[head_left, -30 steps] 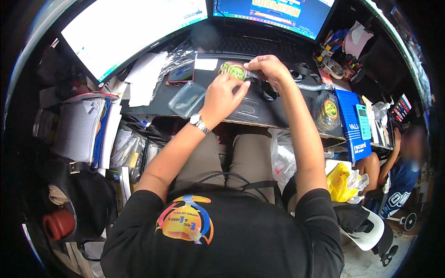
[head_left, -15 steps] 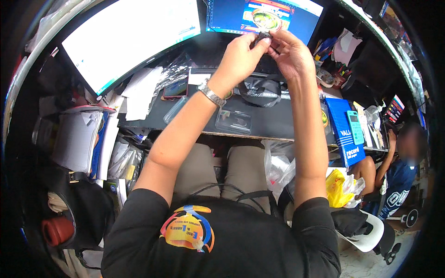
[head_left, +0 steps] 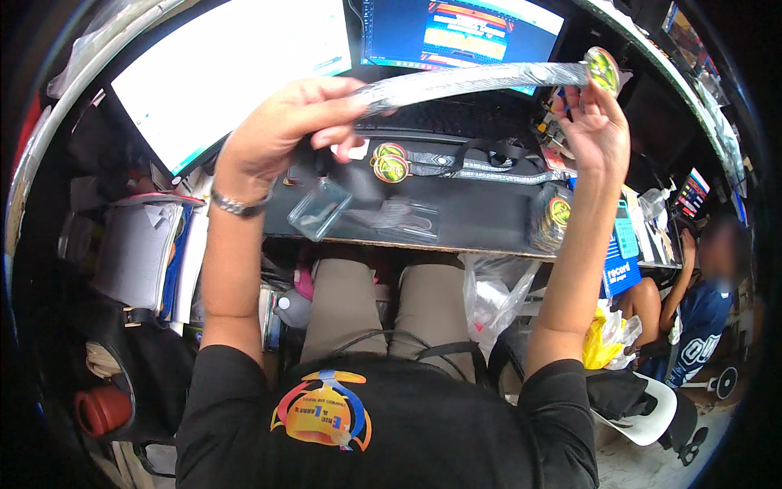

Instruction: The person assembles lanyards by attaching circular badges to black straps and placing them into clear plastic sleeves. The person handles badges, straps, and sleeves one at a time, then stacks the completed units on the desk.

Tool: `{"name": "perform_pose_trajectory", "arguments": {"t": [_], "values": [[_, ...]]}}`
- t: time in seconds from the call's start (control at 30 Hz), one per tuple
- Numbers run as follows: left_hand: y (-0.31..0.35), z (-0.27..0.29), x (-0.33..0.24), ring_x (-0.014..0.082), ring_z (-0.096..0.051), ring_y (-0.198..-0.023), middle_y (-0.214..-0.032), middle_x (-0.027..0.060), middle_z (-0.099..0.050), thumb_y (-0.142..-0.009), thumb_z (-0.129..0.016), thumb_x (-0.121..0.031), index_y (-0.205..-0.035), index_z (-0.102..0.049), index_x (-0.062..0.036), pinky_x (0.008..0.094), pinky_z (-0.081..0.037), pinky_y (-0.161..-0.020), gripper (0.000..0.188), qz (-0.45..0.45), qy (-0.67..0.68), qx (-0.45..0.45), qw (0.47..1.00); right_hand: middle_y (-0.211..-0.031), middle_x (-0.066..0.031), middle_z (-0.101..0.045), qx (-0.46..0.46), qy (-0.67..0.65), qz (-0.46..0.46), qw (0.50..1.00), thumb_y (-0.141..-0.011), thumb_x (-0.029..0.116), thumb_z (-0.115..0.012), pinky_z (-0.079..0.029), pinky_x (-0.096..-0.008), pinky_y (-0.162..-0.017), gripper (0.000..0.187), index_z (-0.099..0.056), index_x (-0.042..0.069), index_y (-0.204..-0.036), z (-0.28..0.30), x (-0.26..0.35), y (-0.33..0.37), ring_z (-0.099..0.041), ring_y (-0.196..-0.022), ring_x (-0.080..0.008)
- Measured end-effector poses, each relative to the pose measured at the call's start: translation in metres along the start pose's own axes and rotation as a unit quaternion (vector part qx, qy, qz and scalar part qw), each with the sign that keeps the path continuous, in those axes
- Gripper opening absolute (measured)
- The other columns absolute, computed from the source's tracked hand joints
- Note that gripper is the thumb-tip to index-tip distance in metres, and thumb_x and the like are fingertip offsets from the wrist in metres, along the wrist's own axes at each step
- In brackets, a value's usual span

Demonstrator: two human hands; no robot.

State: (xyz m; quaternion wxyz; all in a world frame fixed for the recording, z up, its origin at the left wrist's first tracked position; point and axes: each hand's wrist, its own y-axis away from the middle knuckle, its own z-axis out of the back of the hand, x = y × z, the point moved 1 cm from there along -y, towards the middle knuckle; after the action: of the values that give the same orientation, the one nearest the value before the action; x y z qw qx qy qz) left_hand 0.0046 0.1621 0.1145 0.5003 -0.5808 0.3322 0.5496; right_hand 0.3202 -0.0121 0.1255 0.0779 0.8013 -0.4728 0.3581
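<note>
A grey-and-white patterned medal ribbon [head_left: 489, 79] is stretched in front of the monitors. My left hand [head_left: 285, 126] grips its left end, with the fingers closed round it. My right hand [head_left: 595, 122] pinches the other end, beside a round green-and-gold medal [head_left: 603, 72]. Below, on the desk, lie medals [head_left: 391, 163] with their ribbon [head_left: 481, 167] running to the right. A clear plastic case [head_left: 320, 210] rests near the front edge, left of a second clear case [head_left: 411, 220] that looks smeared.
Two lit monitors [head_left: 236, 73] stand at the back of the black desk [head_left: 481, 230]. Clear-wrapped medals [head_left: 554, 213] sit at the right front, near a blue record book [head_left: 623, 273] and a teal calculator [head_left: 626, 232]. Another person [head_left: 700, 310] sits at the far right.
My hands were together at the back and are now wide apart, with the ribbon stretched out between them. My right forearm shifted right, and the medals on the desk came into view.
</note>
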Motion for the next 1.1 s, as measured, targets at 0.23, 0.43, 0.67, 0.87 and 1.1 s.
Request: {"name": "perform_pose_trajectory", "arguments": {"t": [0.23, 0.43, 0.67, 0.87, 1.1], "values": [[0.066, 0.03, 0.007, 0.0036, -0.055, -0.048, -0.068, 0.0065, -0.065, -0.084, -0.072, -0.017, -0.087, -0.064, 0.0016, 0.0142, -0.04, -0.045, 0.021, 0.084, -0.026, -0.084, 0.993, -0.101, -0.0102, -0.061, -0.04, -0.066, 0.027, 0.997, -0.087, 0.008, -0.063, -0.033, -0.0535, -0.105, 0.02, -0.06, -0.001, -0.105, 0.044, 0.026, 0.006, -0.05, -0.109, -0.0261], [0.091, 0.064, 0.023, 0.0101, -0.065, -0.071, -0.084, 0.0067, -0.069, -0.082, -0.072, -0.008, -0.096, -0.067, 0.0016, 0.0203, -0.052, -0.068, 0.018, -0.023, -0.033, -0.226, 0.973, -0.093, -0.0082, -0.064, 0.038, -0.137, -0.037, 0.989, -0.089, 0.007, -0.061, -0.036, -0.0534, -0.104, 0.015, -0.061, 0.0, -0.102, 0.079, 0.016, 0.031, -0.054, -0.104, -0.0248], [0.082, 0.095, -0.014, 0.0244, -0.064, -0.102, -0.109, 0.0112, -0.069, -0.089, -0.066, -0.013, -0.102, -0.069, -0.0053, 0.0489, -0.045, -0.097, 0.015, -0.255, 0.112, -0.303, 0.912, -0.102, -0.0111, -0.069, 0.094, -0.13, -0.126, 0.979, -0.085, 0.004, -0.062, -0.042, -0.0537, -0.102, 0.02, -0.063, 0.004, -0.105, 0.12, -0.059, 0.112, -0.064, -0.096, -0.03], [0.05, 0.066, -0.05, 0.0204, -0.063, -0.104, -0.108, 0.0107, -0.068, -0.095, -0.06, -0.016, -0.112, -0.063, -0.0024, 0.0423, -0.048, -0.093, 0.022, -0.349, 0.169, -0.255, 0.886, -0.086, -0.0134, -0.07, 0.157, 0.088, -0.272, 0.945, -0.073, 0.002, -0.077, -0.054, -0.0413, -0.082, 0.023, -0.057, 0.006, -0.085, 0.148, -0.13, 0.183, -0.069, -0.083, -0.0279], [0.009, -0.047, -0.044, 0.0161, -0.066, -0.086, -0.092, 0.0083, -0.069, -0.092, -0.065, -0.016, -0.106, -0.065, -0.0029, 0.0282, -0.052, -0.082, 0.019, -0.281, 0.149, -0.118, 0.941, -0.078, 0.0015, -0.064, 0.269, 0.448, -0.363, 0.772, -0.079, 0.007, -0.078, -0.047, -0.0247, -0.069, 0.016, -0.062, 0.007, -0.083, 0.14, -0.167, 0.217, -0.058, -0.073, -0.0079]]}}
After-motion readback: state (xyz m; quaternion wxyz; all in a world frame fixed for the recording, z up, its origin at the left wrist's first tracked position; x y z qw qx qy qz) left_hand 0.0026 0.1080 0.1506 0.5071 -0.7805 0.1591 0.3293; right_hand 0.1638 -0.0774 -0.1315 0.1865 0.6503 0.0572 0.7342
